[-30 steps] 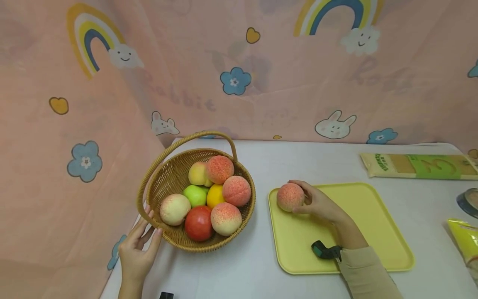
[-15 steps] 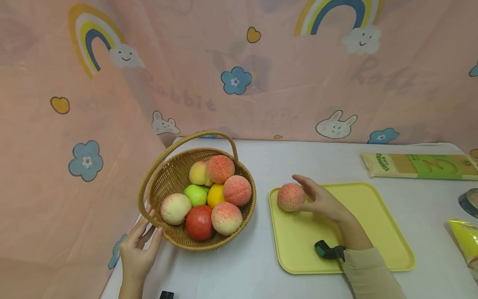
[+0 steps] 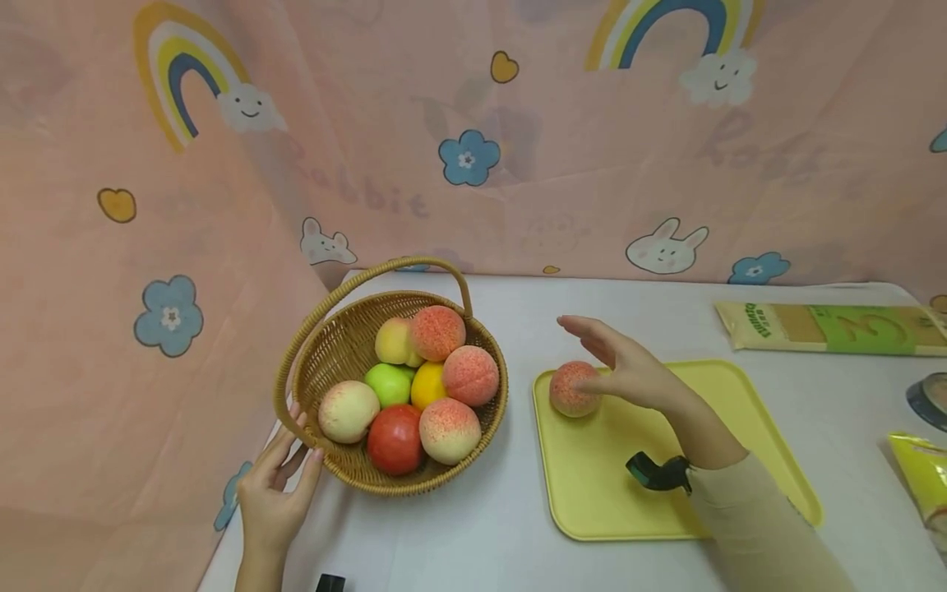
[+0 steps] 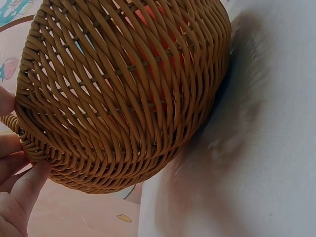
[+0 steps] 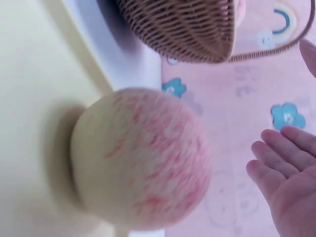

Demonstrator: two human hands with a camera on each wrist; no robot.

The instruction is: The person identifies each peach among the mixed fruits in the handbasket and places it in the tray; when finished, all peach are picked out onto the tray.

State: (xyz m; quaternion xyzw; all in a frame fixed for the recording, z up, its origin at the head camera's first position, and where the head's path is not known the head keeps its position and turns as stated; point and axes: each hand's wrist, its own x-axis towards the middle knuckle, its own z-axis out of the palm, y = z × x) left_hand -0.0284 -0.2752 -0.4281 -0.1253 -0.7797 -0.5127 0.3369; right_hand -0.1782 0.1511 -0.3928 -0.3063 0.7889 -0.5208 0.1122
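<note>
A wicker basket [image 3: 399,487] with a tall handle stands on the left of the table, holding several fruits. Among these are a red apple-like fruit [image 3: 395,441], a green one [image 3: 388,385] and a pink-white peach [image 3: 449,432]. My left hand [image 3: 272,501] grips the basket rim at the foot of the handle, as the left wrist view also shows. On the yellow tray [image 3: 629,501] a single peach [image 3: 568,390] sits in the far left corner. Apart from it, my right hand [image 3: 629,366] hovers above with fingers extended, holding nothing; the right wrist view shows the gap.
A long green-and-tan packet [image 3: 836,328] lies at the back right of the white table. Nearer on the right are a dark round tin [image 3: 930,400], cut by the frame edge, and a yellow bag [image 3: 923,481]. Pink printed cloth hangs behind and to the left.
My right hand has let go of the peach on the tray and risen away from it, its fingers spreading. The peach stays put, and my left hand keeps its grip on the basket.
</note>
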